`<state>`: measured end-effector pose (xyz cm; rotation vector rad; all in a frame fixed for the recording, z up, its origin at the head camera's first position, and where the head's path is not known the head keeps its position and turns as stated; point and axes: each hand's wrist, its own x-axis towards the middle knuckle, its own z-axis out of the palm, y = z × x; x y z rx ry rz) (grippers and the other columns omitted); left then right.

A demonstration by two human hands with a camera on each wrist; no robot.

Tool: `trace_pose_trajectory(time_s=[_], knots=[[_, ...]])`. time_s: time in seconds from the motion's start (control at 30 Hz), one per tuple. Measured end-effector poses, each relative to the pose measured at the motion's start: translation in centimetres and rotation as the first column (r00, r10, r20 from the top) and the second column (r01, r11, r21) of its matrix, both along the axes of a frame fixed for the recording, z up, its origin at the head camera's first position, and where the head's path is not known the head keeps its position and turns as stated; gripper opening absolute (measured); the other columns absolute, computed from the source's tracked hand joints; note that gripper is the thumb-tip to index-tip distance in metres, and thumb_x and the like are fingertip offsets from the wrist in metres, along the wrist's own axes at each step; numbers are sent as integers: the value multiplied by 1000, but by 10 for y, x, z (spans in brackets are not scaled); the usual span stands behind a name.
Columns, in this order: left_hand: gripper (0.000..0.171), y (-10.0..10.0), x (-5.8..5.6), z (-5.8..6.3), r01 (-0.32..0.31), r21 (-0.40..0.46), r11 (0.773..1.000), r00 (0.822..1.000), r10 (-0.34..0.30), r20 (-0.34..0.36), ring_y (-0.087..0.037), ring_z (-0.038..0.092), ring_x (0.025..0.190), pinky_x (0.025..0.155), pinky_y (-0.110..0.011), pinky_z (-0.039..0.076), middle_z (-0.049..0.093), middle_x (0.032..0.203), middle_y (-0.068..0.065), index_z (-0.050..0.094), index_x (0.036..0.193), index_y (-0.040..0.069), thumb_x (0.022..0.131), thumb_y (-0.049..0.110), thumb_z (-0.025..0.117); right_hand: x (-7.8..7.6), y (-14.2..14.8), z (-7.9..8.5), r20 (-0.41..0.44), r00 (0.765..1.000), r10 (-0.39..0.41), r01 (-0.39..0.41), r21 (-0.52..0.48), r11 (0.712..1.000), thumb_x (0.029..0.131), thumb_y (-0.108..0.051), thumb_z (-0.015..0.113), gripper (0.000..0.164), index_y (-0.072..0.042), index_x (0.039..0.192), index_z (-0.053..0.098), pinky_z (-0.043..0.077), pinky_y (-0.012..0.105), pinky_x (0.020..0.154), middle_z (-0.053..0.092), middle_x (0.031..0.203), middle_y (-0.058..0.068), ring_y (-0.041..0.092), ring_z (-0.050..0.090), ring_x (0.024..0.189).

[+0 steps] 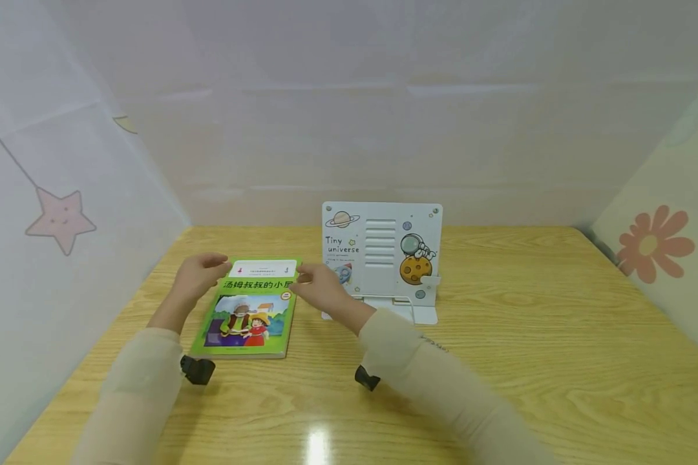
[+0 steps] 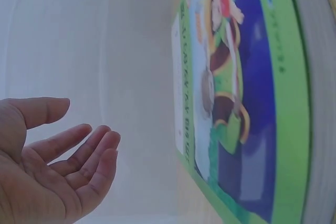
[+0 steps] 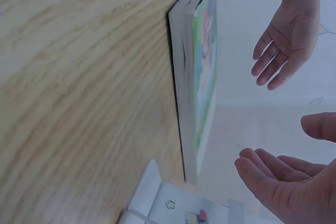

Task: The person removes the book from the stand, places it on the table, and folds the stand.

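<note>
A green-covered picture book (image 1: 209,339) lies flat on the wooden table, its cover showing cartoon figures and Chinese characters. Over its upper left corner hovers my left hand (image 1: 198,276), fingers relaxed and holding nothing. My right hand (image 1: 324,288) is at the upper right edge of the book, also with nothing in its grasp. In the left wrist view the left hand (image 2: 68,166) is apart from the cover, thumb and fingers spread. The right wrist view shows a gap between the right hand (image 3: 291,182) and the book's page edges (image 3: 184,77).
A white book stand (image 1: 380,252) printed with planets and an astronaut stands upright right of the book, partly behind my right hand and forearm. The wooden table (image 1: 529,310) extends to the right. Pale cloth walls (image 1: 372,142) surround the table on the back and sides.
</note>
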<state>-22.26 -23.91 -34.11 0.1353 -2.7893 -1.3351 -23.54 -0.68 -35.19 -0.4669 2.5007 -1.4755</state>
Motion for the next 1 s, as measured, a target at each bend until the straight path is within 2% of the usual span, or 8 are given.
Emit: trace_pose_trajectory(time_s=[0.23, 0.47, 0.57, 0.77, 1.0], knots=[[51, 14, 0, 8, 58, 44, 997, 997, -55, -55, -40, 48, 119, 99, -49, 44, 45, 134, -30, 39, 136, -8, 97, 24, 45, 8, 19, 13, -53, 998, 23, -26, -41, 999, 91, -15, 57, 46, -1, 134, 47, 50, 40, 93, 59, 125, 18, 31, 54, 118], [51, 34, -4, 9, 125, 72, 990, 989, -119, -82, -40, 44, 123, 102, -52, 40, 45, 136, -28, 39, 138, -4, 96, 24, 49, 7, 41, 19, -121, 993, -17, 12, -39, 999, 90, -17, 59, 45, -1, 131, 50, 51, 37, 93, 60, 124, 16, 29, 56, 116], [50, 43, -7, 8, 146, 85, 986, 986, -139, -91, -40, 43, 125, 104, -52, 38, 46, 135, -26, 40, 138, -3, 96, 23, 50, 4, 52, 20, -126, 991, -38, 31, -54, 998, 90, -15, 59, 43, -1, 130, 51, 52, 35, 92, 60, 124, 16, 28, 58, 114], [48, 65, -16, 2, 174, 132, 976, 982, -161, -104, -37, 46, 122, 102, -48, 40, 50, 131, -24, 42, 136, -1, 95, 23, 52, 1, 76, 20, -130, 990, -51, 42, -72, 997, 91, -15, 58, 44, -1, 132, 49, 49, 37, 96, 58, 126, 17, 30, 56, 116], [46, 88, -22, -4, 174, 164, 971, 982, -160, -95, -34, 47, 122, 101, -47, 42, 52, 131, -21, 46, 134, 2, 94, 22, 55, -2, 104, 18, -125, 987, -97, 81, -129, 988, 92, -12, 56, 43, 1, 132, 48, 46, 40, 100, 56, 129, 20, 32, 53, 120]])
